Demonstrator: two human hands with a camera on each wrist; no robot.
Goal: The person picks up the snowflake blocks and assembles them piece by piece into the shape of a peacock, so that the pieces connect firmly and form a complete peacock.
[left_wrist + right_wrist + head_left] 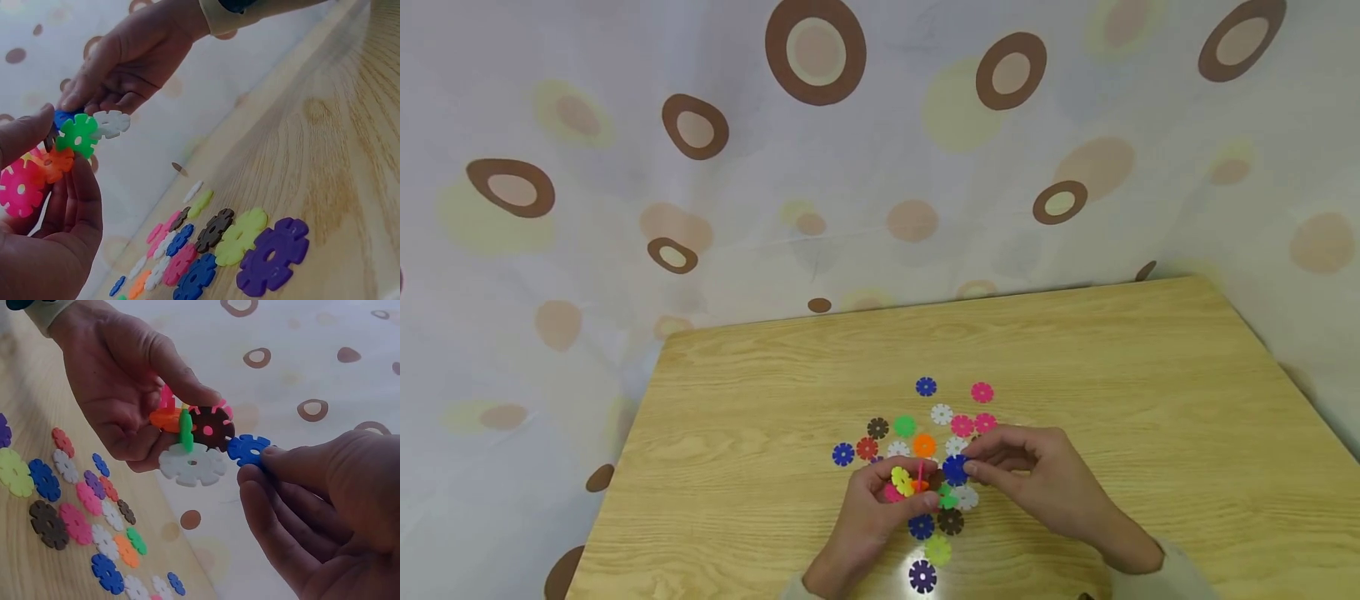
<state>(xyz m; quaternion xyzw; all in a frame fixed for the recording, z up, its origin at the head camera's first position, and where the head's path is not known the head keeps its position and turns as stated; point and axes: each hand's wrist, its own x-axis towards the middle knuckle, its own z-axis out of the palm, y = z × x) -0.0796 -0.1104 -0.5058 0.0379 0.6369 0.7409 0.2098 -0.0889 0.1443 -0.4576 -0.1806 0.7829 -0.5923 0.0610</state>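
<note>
My left hand point(868, 515) holds a cluster of notched plastic discs slotted together. In it are a yellow disc point(901, 481), a pink disc point(11, 199), an orange disc point(57, 164), a green disc point(186, 432), a white disc point(177, 467) and a brown disc point(206, 419). Between thumb and fingers, my right hand point(1051, 477) pinches a blue disc point(245, 447). The blue disc's edge meets the rim of the brown disc in the right wrist view. Both hands are raised above the table, and the left fingers partly hide the cluster.
Several loose discs lie scattered on the wooden table point(760, 400) beneath and beyond the hands. Nearest me is a purple disc point(914, 577); farther back are a blue disc point(920, 387) and a pink disc point(976, 392). A patterned curtain point(880, 167) hangs behind the table.
</note>
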